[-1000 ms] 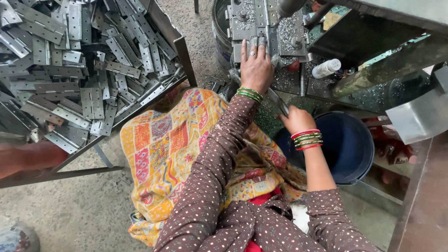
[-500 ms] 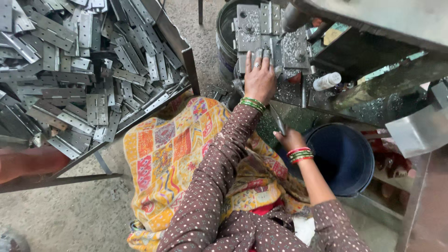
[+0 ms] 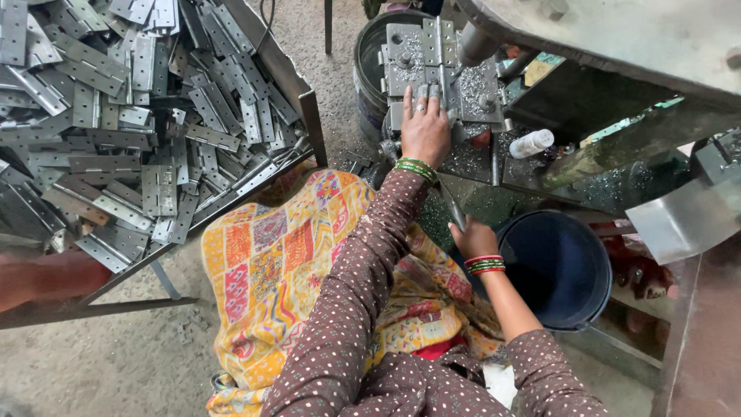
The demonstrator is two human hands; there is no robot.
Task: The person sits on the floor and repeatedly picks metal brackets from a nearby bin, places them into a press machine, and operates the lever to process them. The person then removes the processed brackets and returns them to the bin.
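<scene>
Since the earlier frames, the right hand (image 3: 472, 238) is sinking lower beside the dark blue bucket (image 3: 567, 266), while the left hand (image 3: 424, 130) is staying pressed on the metal hinge plate (image 3: 421, 54) at the machine bed. That left hand is lying palm down with its fingers stretched out flat, fingertips touching the lower edge of the hinge plate and not curling around it. The hinge plate is sitting opened flat on the grey work surface of the machine (image 3: 478, 85), just beside a round steel post (image 3: 476, 45) and amid bright metal shavings. The right hand is closing around a thin metal lever (image 3: 451, 205) that is slanting up toward the machine; its fingers are wrapping the lower end, though how tightly they are clenching cannot be told from this angle. Green and red bangles are showing on both wrists, and brown dotted sleeves are covering the arms. A patterned yellow and orange cloth (image 3: 270, 262) is spreading over the person's lap. Off to the left, a large heap of finished hinges (image 3: 116, 123) is lying on a metal-framed tray. A small white bottle (image 3: 532, 143) is resting on its side on the machine, near the left hand but apart from it.
</scene>
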